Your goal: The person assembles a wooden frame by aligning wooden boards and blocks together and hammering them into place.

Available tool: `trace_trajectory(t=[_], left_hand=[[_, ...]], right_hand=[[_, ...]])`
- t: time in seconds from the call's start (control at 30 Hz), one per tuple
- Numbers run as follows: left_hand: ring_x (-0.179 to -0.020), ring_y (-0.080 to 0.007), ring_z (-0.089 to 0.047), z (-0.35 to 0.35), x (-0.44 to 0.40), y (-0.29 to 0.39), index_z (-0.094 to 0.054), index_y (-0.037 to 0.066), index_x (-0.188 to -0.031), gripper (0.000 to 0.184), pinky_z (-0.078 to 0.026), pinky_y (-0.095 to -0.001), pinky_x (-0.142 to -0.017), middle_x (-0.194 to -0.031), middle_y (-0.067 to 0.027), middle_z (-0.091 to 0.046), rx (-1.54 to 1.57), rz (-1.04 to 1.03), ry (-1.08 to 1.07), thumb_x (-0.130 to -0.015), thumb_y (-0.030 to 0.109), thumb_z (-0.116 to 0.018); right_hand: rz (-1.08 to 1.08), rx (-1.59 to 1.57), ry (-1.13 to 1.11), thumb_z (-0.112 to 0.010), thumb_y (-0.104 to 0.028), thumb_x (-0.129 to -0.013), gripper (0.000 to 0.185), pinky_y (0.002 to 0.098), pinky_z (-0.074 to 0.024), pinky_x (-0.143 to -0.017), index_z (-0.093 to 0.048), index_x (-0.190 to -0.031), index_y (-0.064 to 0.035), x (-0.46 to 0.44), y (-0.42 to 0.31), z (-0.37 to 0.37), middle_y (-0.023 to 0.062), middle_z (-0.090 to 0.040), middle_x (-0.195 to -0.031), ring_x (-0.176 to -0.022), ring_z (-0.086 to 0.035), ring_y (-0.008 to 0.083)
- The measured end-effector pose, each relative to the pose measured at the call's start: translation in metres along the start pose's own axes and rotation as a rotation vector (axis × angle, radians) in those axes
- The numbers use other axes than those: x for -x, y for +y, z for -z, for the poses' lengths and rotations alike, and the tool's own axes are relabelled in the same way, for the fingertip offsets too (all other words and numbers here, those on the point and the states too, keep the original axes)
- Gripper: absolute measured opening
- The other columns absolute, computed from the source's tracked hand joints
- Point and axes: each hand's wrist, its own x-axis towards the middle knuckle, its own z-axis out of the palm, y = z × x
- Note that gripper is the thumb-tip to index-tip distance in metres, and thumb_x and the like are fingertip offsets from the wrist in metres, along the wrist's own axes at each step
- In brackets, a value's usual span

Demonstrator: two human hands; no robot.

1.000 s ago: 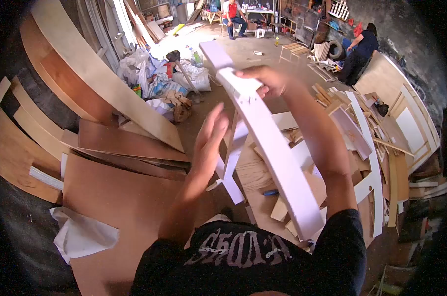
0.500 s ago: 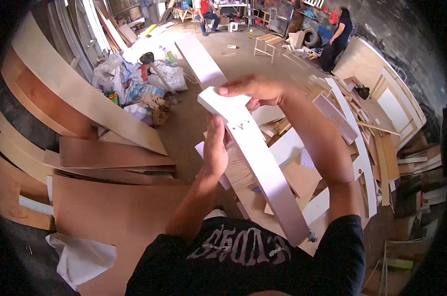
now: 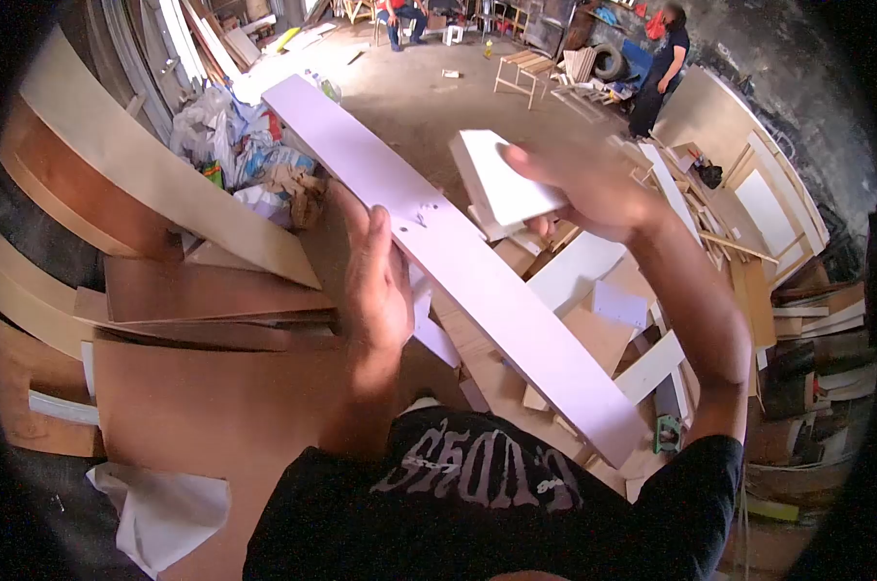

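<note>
A long white board (image 3: 477,281) slants across the middle, from the upper left down to the lower right, with small holes and dark marks near its centre. My left hand (image 3: 378,281) is against the board's left edge, thumb at the edge, its other fingers hidden behind it. To the right of the board, my right hand (image 3: 579,189) grips a short white block (image 3: 504,184), which stands apart from the board's face. The right hand is partly blurred.
Wood offcuts (image 3: 584,339) lie below and right of the board. Brown panels (image 3: 215,416) and curved boards (image 3: 167,165) are on the left. Filled bags (image 3: 254,155) lie ahead. One person (image 3: 663,73) stands at the back right; another person (image 3: 400,19) sits at the back.
My right hand has lifted the white block off the board and moved it right. The board has shifted and turned, its top end going left, and my left hand has moved left with it.
</note>
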Motion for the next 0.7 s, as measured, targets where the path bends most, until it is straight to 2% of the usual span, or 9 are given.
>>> trace_trajectory(t=[0.07, 0.13, 0.23, 0.27, 0.3, 0.4, 0.57, 0.67, 0.7], left_hand=[[-0.146, -0.0241, -0.027, 0.004, -0.002, 0.004, -0.017, -0.002, -0.156, 0.064, -0.017, -0.0405, -0.120, -0.160, -0.0135, -0.028, 0.007, -0.009, 0.027, -0.103, 0.027, -0.040], [-0.137, -0.0231, -0.036, 0.013, -0.005, 0.000, -0.001, -0.003, -0.156, 0.077, -0.021, -0.0388, -0.116, -0.152, -0.0173, -0.033, 0.047, 0.019, 0.063, -0.102, 0.024, -0.048], [-0.133, -0.0219, -0.040, 0.014, -0.017, 0.005, -0.006, -0.003, -0.156, 0.076, -0.024, -0.0390, -0.115, -0.147, -0.0163, -0.039, -0.020, -0.009, 0.028, -0.099, 0.019, -0.052], [-0.127, -0.0238, -0.047, 0.038, -0.023, -0.011, -0.012, 0.000, -0.155, 0.073, -0.032, -0.0408, -0.110, -0.139, -0.0177, -0.047, 0.075, 0.022, 0.047, -0.097, 0.014, -0.054], [-0.127, -0.0238, -0.047, 0.040, -0.024, -0.004, -0.012, 0.000, -0.155, 0.073, -0.032, -0.0408, -0.110, -0.139, -0.0177, -0.047, 0.077, 0.030, 0.042, -0.097, 0.014, -0.054], [-0.111, -0.0289, -0.060, 0.039, -0.024, 0.021, -0.019, 0.007, -0.153, 0.068, -0.045, -0.0445, -0.098, -0.123, -0.0202, -0.057, -0.051, 0.060, 0.075, -0.095, 0.011, -0.056], [-0.114, -0.0291, -0.059, 0.047, -0.034, 0.032, -0.019, 0.007, -0.152, 0.068, -0.045, -0.0434, -0.099, -0.121, -0.0210, -0.059, -0.071, 0.095, 0.054, -0.095, 0.009, -0.057], [-0.114, -0.0294, -0.059, 0.050, -0.040, 0.029, -0.019, 0.006, -0.153, 0.069, -0.045, -0.0432, -0.100, -0.122, -0.0207, -0.060, -0.047, 0.090, -0.014, -0.095, 0.008, -0.057], [-0.115, -0.0316, -0.060, 0.054, -0.040, 0.025, -0.025, 0.005, -0.151, 0.064, -0.047, -0.0438, -0.098, -0.125, -0.0199, -0.058, -0.097, 0.112, 0.012, -0.095, 0.012, -0.057]], right_hand=[[0.010, 0.145, 0.005, -0.061, -0.053, -0.095, 0.060, 0.0251, -0.0494, -0.062, -0.061, -0.127, -0.0020, 0.018, 0.006, 0.003, 0.0057, -0.068, -0.102, -0.075, -0.060, 0.0121], [0.030, 0.457, 0.058, -0.059, -0.053, -0.096, 0.064, 0.0304, -0.0504, -0.087, -0.057, -0.134, -0.0020, 0.038, 0.005, 0.006, 0.0089, -0.066, -0.120, -0.104, -0.060, 0.0164], [0.190, 0.119, -0.173, -0.058, -0.053, -0.097, 0.064, 0.0332, -0.0445, -0.098, -0.057, -0.135, -0.0012, 0.042, 0.016, 0.010, 0.0102, -0.066, -0.120, -0.112, -0.058, 0.0181], [0.163, 0.189, -0.148, -0.057, -0.054, -0.097, 0.065, 0.0331, -0.0440, -0.100, -0.057, -0.135, -0.0012, 0.048, 0.014, 0.009, 0.0126, -0.063, -0.124, -0.114, -0.057, 0.0184], [0.160, 0.186, -0.139, -0.057, -0.054, -0.097, 0.065, 0.0331, -0.0440, -0.100, -0.057, -0.135, -0.0012, 0.053, 0.011, 0.003, 0.0126, -0.063, -0.124, -0.114, -0.057, 0.0184], [-0.070, 0.307, -0.041, -0.057, -0.057, -0.096, 0.070, 0.0335, -0.0426, -0.102, -0.056, -0.136, 0.0002, 0.059, 0.010, -0.024, 0.0141, -0.059, -0.130, -0.118, -0.054, 0.0189], [0.047, 0.145, -0.167, -0.057, -0.059, -0.095, 0.072, 0.0321, -0.0422, -0.101, -0.056, -0.136, -0.0002, 0.050, 0.025, -0.031, 0.0133, -0.060, -0.128, -0.118, -0.054, 0.0198], [0.036, 0.180, -0.074, -0.057, -0.057, -0.096, 0.069, 0.0316, -0.0430, -0.100, -0.056, -0.136, -0.0004, 0.053, 0.025, -0.039, 0.0122, -0.062, -0.125, -0.116, -0.055, 0.0180], [0.020, 0.127, -0.083, -0.056, -0.056, -0.097, 0.067, 0.0313, -0.0432, -0.099, -0.057, -0.135, -0.0005, 0.053, 0.022, -0.040, 0.0114, -0.062, -0.123, -0.115, -0.055, 0.0169]])
